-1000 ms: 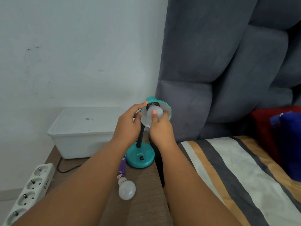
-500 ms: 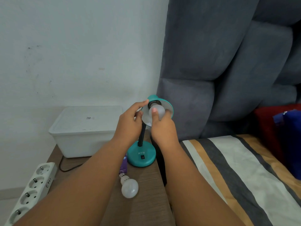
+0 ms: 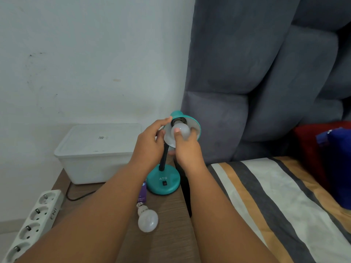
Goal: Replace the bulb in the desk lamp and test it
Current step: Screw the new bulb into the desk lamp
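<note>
A teal desk lamp (image 3: 163, 182) stands on the wooden bedside table (image 3: 171, 234), its shade (image 3: 195, 126) tilted toward me. A white bulb (image 3: 182, 130) sits in the shade's socket, and my right hand (image 3: 187, 150) grips it with thumb and fingers. My left hand (image 3: 150, 147) holds the shade's left rim and neck. A second white bulb (image 3: 147, 220) lies loose on the table in front of the lamp base, beside a purple bulb box (image 3: 142, 194) partly hidden under my left forearm.
A white lidded plastic box (image 3: 95, 154) stands at the back left of the table. A white power strip (image 3: 32, 221) lies at the left edge, with a dark cord (image 3: 76, 196) behind it. A striped bed (image 3: 275, 205) and grey padded headboard (image 3: 266, 73) are on the right.
My right thumb has shifted slightly on the bulb in the socket. Both hands stay on the lamp; the view has drifted a little.
</note>
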